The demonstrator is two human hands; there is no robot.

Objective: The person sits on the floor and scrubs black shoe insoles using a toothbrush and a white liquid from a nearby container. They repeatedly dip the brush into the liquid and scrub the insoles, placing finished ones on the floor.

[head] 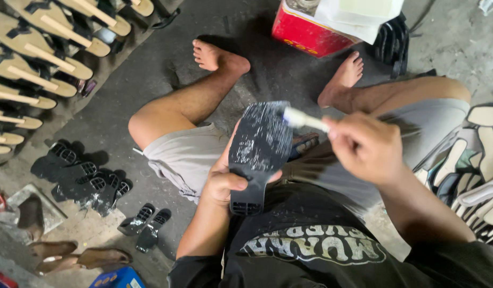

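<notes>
A grey concrete floor [166, 58] carries everything here. On it at the upper left lie rows of tan shoe insoles [41, 50], below them a loose heap of black soles [84, 181] and a separate pair of black soles [145, 221] nearby. A red tin box [305, 34] stands at the top, brown leather pieces [76, 258] lie at the lower left, and pale cut uppers [478, 160] are piled at the right edge.
</notes>
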